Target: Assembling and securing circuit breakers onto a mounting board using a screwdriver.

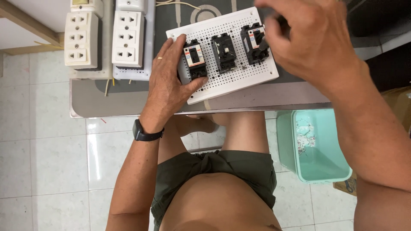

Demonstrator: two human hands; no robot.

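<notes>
While the right hand (314, 40) pinches a dark tool handle (274, 32) at the rightmost black breaker (255, 42), the left hand (171, 79) lies spread, fingers and thumb pressing the white perforated board (222, 83) beside the left breaker (195, 60). That board sits tilted on the grey tabletop (107, 100), looks stiff, light and apt to slide, so I'd hold its edges. Socket strips (105, 38) lie well apart, left.
</notes>
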